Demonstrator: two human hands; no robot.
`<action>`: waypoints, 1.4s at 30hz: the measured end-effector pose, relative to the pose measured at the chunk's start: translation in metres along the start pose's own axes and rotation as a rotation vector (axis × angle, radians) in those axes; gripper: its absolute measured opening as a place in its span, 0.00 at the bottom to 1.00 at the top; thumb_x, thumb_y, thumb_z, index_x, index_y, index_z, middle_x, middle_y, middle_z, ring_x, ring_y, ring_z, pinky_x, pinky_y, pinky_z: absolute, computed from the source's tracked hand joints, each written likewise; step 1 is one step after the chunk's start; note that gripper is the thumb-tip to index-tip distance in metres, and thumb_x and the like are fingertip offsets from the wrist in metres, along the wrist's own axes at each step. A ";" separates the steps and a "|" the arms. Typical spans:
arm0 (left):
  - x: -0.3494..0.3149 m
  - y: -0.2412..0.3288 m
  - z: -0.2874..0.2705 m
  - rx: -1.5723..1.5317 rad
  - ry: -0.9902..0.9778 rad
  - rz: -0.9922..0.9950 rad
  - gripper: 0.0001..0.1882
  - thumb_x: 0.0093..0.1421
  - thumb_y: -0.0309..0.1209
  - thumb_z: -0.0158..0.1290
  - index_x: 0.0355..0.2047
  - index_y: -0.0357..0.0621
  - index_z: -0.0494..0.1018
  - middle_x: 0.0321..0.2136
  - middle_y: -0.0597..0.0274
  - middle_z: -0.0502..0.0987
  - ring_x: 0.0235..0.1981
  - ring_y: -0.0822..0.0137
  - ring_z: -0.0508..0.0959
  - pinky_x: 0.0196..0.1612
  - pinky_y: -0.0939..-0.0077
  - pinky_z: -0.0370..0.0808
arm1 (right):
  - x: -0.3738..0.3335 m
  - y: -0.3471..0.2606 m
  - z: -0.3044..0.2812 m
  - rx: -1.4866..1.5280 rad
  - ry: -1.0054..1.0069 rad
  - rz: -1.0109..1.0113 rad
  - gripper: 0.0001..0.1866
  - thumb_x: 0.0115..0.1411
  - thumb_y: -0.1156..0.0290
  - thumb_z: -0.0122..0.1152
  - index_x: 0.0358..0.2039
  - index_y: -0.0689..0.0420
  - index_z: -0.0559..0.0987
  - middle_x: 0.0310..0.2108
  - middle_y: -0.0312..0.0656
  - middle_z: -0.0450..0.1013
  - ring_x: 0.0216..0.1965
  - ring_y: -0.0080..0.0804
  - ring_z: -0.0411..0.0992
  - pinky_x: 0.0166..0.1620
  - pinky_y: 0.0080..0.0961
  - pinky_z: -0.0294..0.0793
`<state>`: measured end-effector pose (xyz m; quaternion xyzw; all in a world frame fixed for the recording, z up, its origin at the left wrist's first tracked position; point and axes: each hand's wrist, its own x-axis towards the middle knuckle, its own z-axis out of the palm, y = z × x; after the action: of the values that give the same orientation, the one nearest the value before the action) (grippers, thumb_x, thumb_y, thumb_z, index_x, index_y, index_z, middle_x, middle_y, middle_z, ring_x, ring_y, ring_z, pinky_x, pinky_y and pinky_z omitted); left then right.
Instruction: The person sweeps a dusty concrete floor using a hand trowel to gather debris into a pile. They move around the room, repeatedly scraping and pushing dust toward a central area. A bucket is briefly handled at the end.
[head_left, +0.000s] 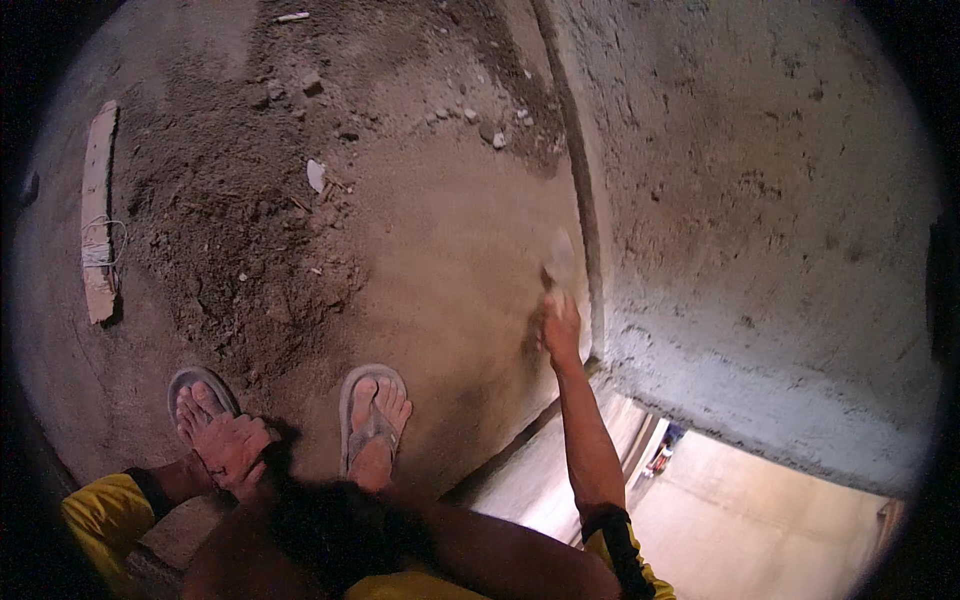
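Observation:
My right arm reaches forward along the wall, and my right hand (561, 330) is closed round the grip of a small trowel (561, 262). The trowel's pale blade is smeared by motion; it is low over the smooth floor strip (470, 250), close to the wall's foot. My left hand (234, 452) hangs loosely closed in front of my left foot, its fingers curled with nothing visible in them. To the left of the smooth strip lies a rough spread of dark, crumbly sand or mortar (250, 230).
A rough grey wall (750, 200) rises on the right, with a bright opening (740, 500) below it. On the far left lies a wooden board (98, 190) wrapped with string (98, 253). Pebbles (499, 141) and a white scrap (316, 176) dot the floor. My sandalled feet (375, 415) are nearby.

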<state>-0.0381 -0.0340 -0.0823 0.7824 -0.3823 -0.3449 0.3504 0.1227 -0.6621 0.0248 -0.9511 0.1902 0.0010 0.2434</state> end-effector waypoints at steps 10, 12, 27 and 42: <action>-0.007 0.025 0.012 0.244 0.198 -0.191 0.29 0.53 0.52 0.45 0.56 0.66 0.70 0.57 0.53 0.68 0.61 0.43 0.61 0.64 0.34 0.43 | -0.089 -0.054 0.100 -0.235 -0.236 -0.271 0.17 0.67 0.58 0.52 0.48 0.58 0.70 0.36 0.49 0.73 0.36 0.46 0.73 0.42 0.41 0.75; -0.005 0.029 0.003 0.065 0.139 -0.219 0.29 0.51 0.51 0.46 0.55 0.66 0.70 0.55 0.54 0.69 0.59 0.44 0.62 0.63 0.36 0.46 | -0.080 -0.150 0.085 -0.021 -0.402 -0.233 0.19 0.67 0.57 0.51 0.49 0.61 0.70 0.39 0.53 0.73 0.39 0.53 0.71 0.45 0.45 0.72; -0.002 0.050 -0.015 0.068 0.147 -0.093 0.29 0.47 0.49 0.49 0.50 0.57 0.71 0.47 0.53 0.69 0.48 0.46 0.66 0.53 0.39 0.56 | -0.029 -0.130 0.084 -0.119 -0.245 -0.247 0.21 0.66 0.59 0.54 0.54 0.60 0.71 0.42 0.56 0.76 0.42 0.52 0.77 0.48 0.43 0.76; 0.011 0.041 -0.035 0.326 0.203 -0.040 0.28 0.47 0.49 0.51 0.47 0.51 0.72 0.43 0.53 0.69 0.41 0.48 0.69 0.48 0.44 0.62 | 0.072 -0.126 0.054 0.165 -0.343 0.390 0.15 0.68 0.60 0.51 0.49 0.56 0.71 0.25 0.40 0.69 0.15 0.24 0.69 0.13 0.24 0.68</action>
<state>-0.0189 -0.0519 -0.0339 0.8670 -0.3800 -0.2045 0.2491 0.2397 -0.5614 0.0286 -0.8593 0.3253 0.1934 0.3440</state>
